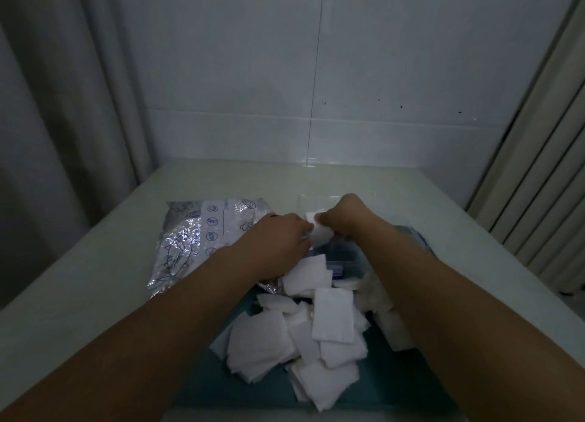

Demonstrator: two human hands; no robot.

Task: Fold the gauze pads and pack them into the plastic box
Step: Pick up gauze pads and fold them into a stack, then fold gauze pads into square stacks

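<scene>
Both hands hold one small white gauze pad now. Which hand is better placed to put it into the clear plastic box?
Probably the right hand. It grips the small white gauze pad directly in front of the clear plastic box, while the left hand lies beside the printed plastic bag.

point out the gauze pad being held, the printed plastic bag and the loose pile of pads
held gauze pad (319, 233): head view, on its white middle between the two hands
printed plastic bag (193, 241): head view, on its crinkled printed face
loose pile of pads (332, 317): head view, on the topmost flat pad
</scene>
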